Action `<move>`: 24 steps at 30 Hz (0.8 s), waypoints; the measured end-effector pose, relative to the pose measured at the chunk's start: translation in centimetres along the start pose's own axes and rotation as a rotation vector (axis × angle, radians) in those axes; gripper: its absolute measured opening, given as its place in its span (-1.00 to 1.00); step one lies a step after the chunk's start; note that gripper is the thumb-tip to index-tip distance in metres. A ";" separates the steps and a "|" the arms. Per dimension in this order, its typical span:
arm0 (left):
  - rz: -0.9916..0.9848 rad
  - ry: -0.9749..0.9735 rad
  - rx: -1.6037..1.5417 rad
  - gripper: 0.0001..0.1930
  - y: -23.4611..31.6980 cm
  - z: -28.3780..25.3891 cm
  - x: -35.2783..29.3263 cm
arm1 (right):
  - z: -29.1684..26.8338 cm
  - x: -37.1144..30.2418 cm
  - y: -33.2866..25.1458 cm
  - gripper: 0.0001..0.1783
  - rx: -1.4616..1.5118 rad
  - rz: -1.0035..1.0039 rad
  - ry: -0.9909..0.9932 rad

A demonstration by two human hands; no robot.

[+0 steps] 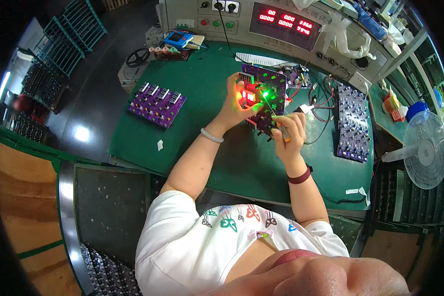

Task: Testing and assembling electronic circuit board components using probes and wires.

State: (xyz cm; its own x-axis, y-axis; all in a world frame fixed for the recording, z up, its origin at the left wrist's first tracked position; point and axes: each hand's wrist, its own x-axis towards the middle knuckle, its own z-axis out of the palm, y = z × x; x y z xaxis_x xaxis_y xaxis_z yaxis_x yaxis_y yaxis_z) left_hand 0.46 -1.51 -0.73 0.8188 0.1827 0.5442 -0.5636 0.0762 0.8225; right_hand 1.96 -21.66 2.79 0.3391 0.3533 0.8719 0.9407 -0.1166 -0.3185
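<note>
Purple panel, far left: four purple boards (157,103) with little displays lie flat on the green mat (202,133), well apart from your hands. Leave them be, they're not in your way.
Left hand: your left hand (235,108) is clamped on the left edge of the purple circuit board (274,89), thumb on the face, fingers behind. Looks like a solid grip. I'd keep the thumb off the lit parts so you can read them.
Board: it's held tilted up off the mat, mid-bench, just below the grey test console (261,22). Red segment display (248,96) glowing on its left side, a green light (265,93) lit beside it, green arrow-shaped marks across the purple face. Wires trail off its right side.
Tool: thin screwdriver (274,114), orange handle, tip touching the board near the green light. My guess is you're trimming something, so go in small turns and watch the display.
Right hand: your right hand (289,132) is closed around the screwdriver handle. Resting that wrist on the mat would probably steady the tip.
Right side: a long panel of purple boards (352,126) lies near your right hand, and a white fan (424,148) stands past the bench edge.
</note>
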 end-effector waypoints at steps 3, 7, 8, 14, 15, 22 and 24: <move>-0.002 0.010 0.009 -0.02 0.2 0.1 -0.1 | 0.0 0.0 0.1 -0.68 -0.001 0.004 -0.002; 0.005 0.012 0.011 -0.02 0.0 0.3 0.0 | -0.1 -0.1 0.2 -0.69 -0.007 0.003 -0.001; 0.005 0.013 0.011 -0.02 0.1 0.2 -0.1 | -0.1 -0.1 0.1 -0.69 -0.004 0.000 0.001; -0.002 0.011 -0.015 -0.01 -0.1 0.1 0.0 | 0.1 0.0 0.2 -0.70 -0.006 -0.007 0.009; 0.003 0.012 0.004 -0.02 0.0 0.1 0.0 | 0.1 0.0 0.2 -0.70 -0.007 -0.006 0.009; 0.015 0.010 0.021 -0.02 0.1 0.1 0.0 | 0.2 0.0 0.1 -0.70 0.002 -0.006 0.011; -0.004 0.019 0.006 -0.02 0.4 0.3 -0.1 | 0.1 0.0 0.0 -0.70 0.002 -0.007 0.013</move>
State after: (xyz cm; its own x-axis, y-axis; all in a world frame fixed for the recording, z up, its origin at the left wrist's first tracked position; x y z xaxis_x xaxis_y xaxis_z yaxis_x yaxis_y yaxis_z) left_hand 0.20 -1.79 -0.40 0.8188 0.2009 0.5377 -0.5596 0.0707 0.8257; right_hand 1.99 -21.59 2.80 0.3324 0.3418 0.8790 0.9431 -0.1119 -0.3131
